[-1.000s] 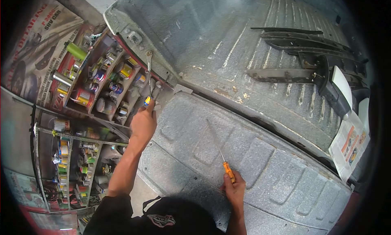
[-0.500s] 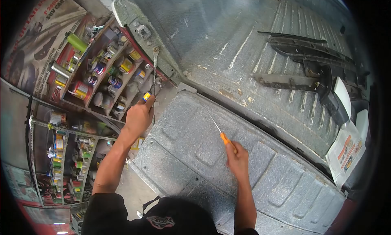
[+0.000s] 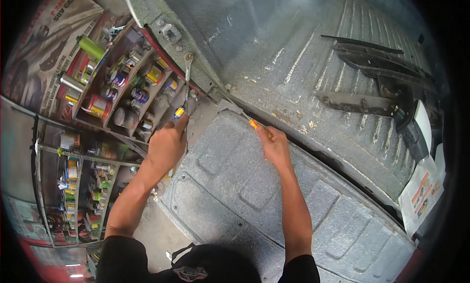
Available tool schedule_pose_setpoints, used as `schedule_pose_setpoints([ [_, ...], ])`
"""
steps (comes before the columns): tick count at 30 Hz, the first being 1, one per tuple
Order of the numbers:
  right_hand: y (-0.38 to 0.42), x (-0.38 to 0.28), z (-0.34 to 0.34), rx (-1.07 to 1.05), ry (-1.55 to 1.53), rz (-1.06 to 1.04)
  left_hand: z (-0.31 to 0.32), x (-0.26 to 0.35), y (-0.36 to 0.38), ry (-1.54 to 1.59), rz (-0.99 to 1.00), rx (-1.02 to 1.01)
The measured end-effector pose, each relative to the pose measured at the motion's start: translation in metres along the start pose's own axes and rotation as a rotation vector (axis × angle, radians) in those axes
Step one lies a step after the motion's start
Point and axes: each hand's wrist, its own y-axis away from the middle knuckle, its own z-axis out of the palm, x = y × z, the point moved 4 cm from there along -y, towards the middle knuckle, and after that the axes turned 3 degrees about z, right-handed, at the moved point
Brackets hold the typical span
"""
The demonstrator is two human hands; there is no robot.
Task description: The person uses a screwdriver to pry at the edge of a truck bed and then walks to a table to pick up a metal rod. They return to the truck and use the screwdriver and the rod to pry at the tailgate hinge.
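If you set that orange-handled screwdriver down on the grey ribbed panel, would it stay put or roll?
The screwdriver looks round-handled, thin and stiff, so it would probably roll. The grey panel has moulded ribs and a rough coating, which would likely stop it. It seems light: the right hand holds it easily.

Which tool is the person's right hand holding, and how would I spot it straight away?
Find the big grey ribbed panel in the middle, then follow its upper edge to where the right hand rests. The screwdriver sticks out of that fist toward the panel's corner. Its bright orange handle sets it apart from the blue-and-yellow tool in the left hand.
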Motion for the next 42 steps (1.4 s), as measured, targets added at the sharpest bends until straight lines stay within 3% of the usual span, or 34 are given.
schedule_pose_setpoints([
  [7, -0.009, 0.011, -0.011, -0.027, -0.057, 0.046, 0.018, 0.032, 0.003, -0.060, 0.009, -0.002],
  [13, -0.008, 0.008, -0.017, -0.075, -0.170, 0.153, -0.003, 0.016, -0.003, 0.073, 0.015, -0.016],
  [42, -0.012, 0.009, -0.023, -0.127, -0.147, 0.180, -0.021, 0.004, -0.015, 0.121, 0.099, -0.059],
])
